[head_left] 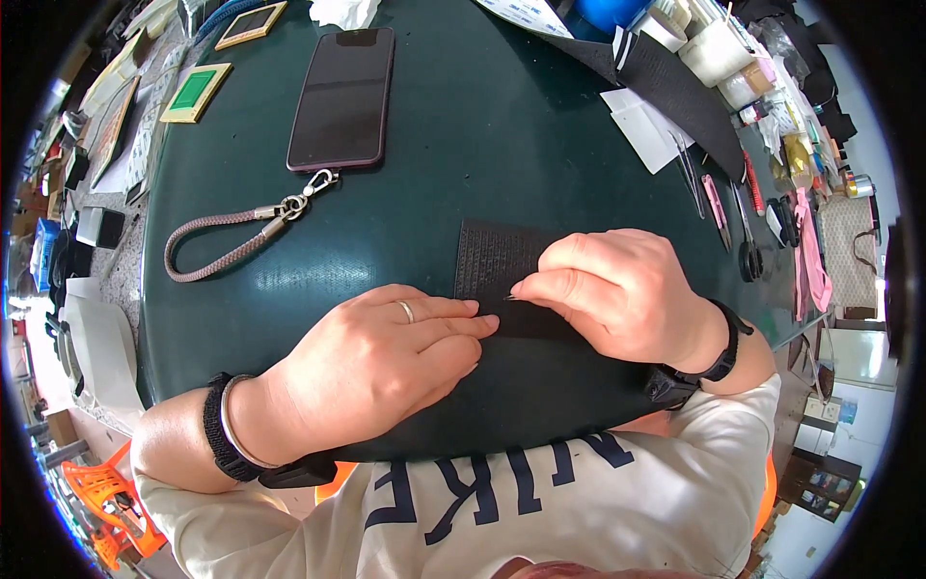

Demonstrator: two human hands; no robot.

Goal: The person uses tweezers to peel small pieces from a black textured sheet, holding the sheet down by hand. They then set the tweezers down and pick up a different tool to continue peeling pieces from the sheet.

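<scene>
A black sheet (pixel 492 259) with rows of small raised texture lies on the dark green tabletop in front of me. My left hand (pixel 386 352) rests flat, its fingertips at the sheet's left edge and a ring on one finger. Over the right part of the sheet, my right hand (pixel 617 285) is closed in a pinch, thumb against the curled fingers. Whatever is in that pinch is too small or hidden to name. Part of the sheet is covered by the right hand.
A phone (pixel 341 101) with a braided wrist strap (pixel 222 256) lies beyond my left hand. Two small framed plates (pixel 197 93) sit at the far left. To the right are tweezers (pixel 688 174), scissors (pixel 749 253), white paper (pixel 641 130) and a long black strip (pixel 680 96).
</scene>
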